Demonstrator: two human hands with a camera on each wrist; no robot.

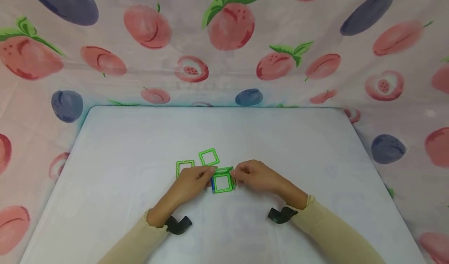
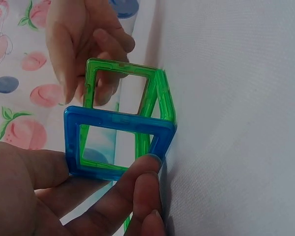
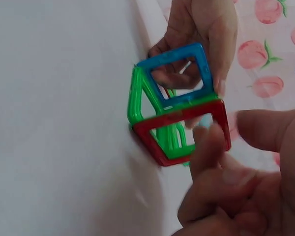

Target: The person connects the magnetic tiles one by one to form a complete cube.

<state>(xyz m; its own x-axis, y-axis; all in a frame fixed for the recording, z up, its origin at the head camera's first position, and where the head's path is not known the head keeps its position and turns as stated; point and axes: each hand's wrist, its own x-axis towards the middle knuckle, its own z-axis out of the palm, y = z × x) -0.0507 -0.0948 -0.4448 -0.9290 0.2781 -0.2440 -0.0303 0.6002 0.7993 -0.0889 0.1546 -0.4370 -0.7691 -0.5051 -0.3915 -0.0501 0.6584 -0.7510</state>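
We pinch the blue square (image 2: 119,118) with our left hand (image 1: 191,183); our right hand (image 1: 258,176) hangs loosely bent, thumb apart, by the red square (image 3: 179,115).

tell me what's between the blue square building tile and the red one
Green square building tiles lie between the blue square building tile and the red square building tile, as the right wrist view shows.

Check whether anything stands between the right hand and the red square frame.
Nothing visible does: the right hand is right beside the red frame, and the left hand holds the blue frame on the opposite side, out of the way.
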